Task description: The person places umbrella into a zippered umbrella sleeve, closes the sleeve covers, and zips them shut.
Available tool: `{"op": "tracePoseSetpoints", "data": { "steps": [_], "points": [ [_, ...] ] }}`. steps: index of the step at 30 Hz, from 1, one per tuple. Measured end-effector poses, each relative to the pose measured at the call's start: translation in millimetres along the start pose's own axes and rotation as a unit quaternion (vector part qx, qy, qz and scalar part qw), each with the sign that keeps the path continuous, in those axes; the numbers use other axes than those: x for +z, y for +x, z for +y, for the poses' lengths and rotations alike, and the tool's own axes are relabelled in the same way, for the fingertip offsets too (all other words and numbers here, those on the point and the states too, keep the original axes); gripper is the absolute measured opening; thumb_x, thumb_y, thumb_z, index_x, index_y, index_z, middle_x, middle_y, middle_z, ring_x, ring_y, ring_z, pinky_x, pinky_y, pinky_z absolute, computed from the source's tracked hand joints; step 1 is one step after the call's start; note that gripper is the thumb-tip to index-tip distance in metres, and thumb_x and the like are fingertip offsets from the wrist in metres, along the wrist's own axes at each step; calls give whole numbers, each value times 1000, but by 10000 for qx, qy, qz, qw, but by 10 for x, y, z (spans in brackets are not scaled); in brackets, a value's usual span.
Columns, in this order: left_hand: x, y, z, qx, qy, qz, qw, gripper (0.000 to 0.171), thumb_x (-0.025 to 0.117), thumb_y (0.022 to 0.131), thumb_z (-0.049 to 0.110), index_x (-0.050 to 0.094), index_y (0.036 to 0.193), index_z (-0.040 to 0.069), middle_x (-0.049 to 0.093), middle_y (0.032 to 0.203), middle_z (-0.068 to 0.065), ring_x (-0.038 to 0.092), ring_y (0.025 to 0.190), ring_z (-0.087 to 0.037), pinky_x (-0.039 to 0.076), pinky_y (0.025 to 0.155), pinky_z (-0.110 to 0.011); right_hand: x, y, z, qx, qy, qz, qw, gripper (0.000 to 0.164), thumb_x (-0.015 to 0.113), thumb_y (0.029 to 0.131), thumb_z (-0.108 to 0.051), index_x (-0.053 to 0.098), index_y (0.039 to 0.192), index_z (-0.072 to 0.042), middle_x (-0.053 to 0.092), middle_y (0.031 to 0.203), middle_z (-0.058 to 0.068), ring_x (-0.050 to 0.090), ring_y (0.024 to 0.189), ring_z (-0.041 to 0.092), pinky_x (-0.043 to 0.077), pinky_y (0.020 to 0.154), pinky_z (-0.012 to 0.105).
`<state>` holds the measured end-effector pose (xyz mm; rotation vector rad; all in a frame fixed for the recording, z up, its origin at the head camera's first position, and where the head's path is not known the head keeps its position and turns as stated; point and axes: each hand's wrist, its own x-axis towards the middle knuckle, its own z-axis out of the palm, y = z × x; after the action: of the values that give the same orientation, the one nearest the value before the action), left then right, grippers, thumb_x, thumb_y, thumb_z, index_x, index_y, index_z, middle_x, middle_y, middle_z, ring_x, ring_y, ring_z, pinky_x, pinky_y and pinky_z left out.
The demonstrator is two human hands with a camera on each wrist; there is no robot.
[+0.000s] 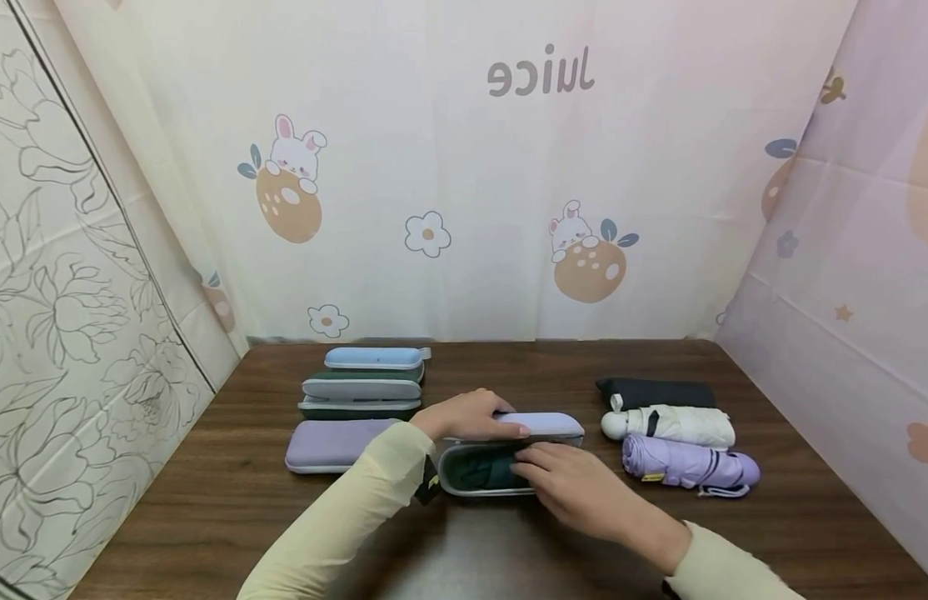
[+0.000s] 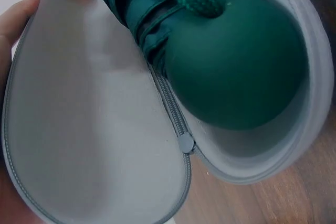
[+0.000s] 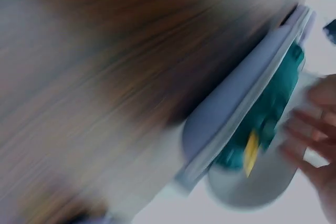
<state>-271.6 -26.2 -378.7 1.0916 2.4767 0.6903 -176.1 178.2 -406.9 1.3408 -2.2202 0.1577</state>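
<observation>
An open lavender zip case (image 1: 546,423) with a grey lining lies in front of me, its lid raised on the far side. Inside it is a folded green umbrella (image 2: 236,61) with a round handle and braided cord; a yellow tag (image 3: 252,153) shows on its cloth. My left hand (image 1: 467,414) holds the lid's edge near its left end, thumb on the near face and fingers behind. Over the right end of the umbrella is my right hand (image 1: 576,487), its fingers loosely bent. The right wrist view is blurred and shows these fingers spread beside the lid's lining.
To the left lie a purple case (image 1: 336,443), a grey case with dark green (image 1: 362,390) and a blue case (image 1: 374,358). A black umbrella (image 1: 662,392), a white umbrella (image 1: 681,425) and a purple umbrella (image 1: 681,462) lie at the right. A printed curtain (image 1: 479,167) hangs behind the wooden table (image 1: 232,500).
</observation>
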Motion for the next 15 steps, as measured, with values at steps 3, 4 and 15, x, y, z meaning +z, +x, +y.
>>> {"op": "tracePoseSetpoints", "data": {
  "steps": [3, 4, 15],
  "points": [
    [2, 6, -4, 6, 4, -18, 10000, 49, 56, 92, 51, 69, 112, 9, 65, 93, 8, 58, 76, -7, 48, 71, -24, -127, -82, 158, 20, 253, 938, 9953, 24, 48, 97, -18, 68, 102, -6, 63, 99, 2, 60, 92, 19, 49, 80, 38],
    [-2, 4, -2, -7, -1, -19, 10000, 49, 56, 92, 51, 68, 113, 9, 65, 93, 7, 58, 76, -7, 48, 70, -24, -160, -94, 220, 222, 330, 1128, 9928, 26, 46, 98, -19, 67, 101, -6, 63, 97, 1, 59, 90, 18, 48, 78, 38],
    [16, 6, 5, -153, -12, -51, 9999, 53, 56, 91, 53, 66, 119, 9, 66, 98, 6, 60, 79, -7, 50, 74, -26, -101, -37, 706, 2975, 3568, -1028, 8796, 36, 46, 102, -25, 56, 129, -3, 58, 123, 14, 56, 103, 25, 48, 83, 40]
  ]
}}
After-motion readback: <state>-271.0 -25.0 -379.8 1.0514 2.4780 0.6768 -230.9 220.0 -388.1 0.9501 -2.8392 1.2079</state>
